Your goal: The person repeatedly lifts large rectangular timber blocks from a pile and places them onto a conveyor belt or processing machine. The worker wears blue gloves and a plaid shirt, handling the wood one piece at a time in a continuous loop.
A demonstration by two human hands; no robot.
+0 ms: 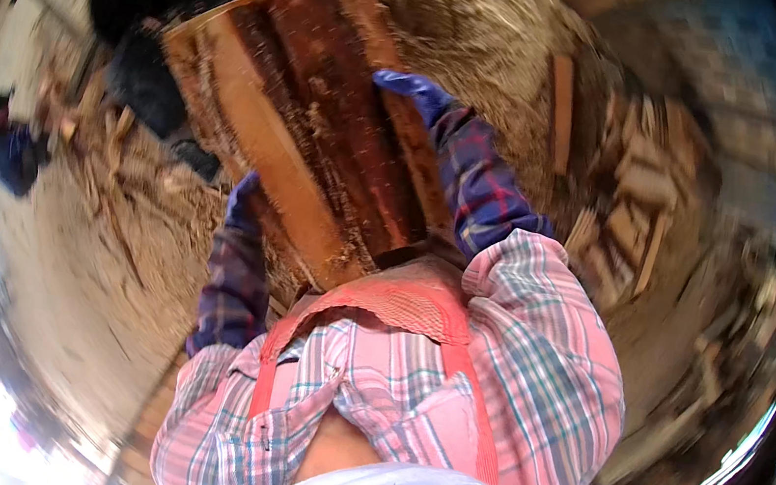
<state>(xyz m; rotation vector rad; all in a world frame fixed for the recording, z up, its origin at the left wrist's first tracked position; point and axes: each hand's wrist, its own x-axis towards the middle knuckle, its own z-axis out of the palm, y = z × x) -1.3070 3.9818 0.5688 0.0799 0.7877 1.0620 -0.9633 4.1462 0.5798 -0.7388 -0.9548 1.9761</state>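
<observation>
Several rough wood slabs point(317, 113) with dark bark and paler cut faces lie side by side in a bundle across both my arms. Their near ends rest close against my red apron point(401, 294), and the far ends reach up and to the left. My right hand point(414, 94), in a blue glove, grips the bundle's right edge. Along the left edge, my gloved left hand point(243, 200) holds the slabs near their lower end; its fingers are partly hidden by the wood.
A heap of sawdust point(481, 37) rises beyond the slabs, with a loose plank point(560, 113) on its right side. Cut wood pieces point(649, 185) are piled farther right. Scraps point(108, 149) litter the left floor. A person in dark clothes point(149, 75) is close by; another point(14, 150) is farther left.
</observation>
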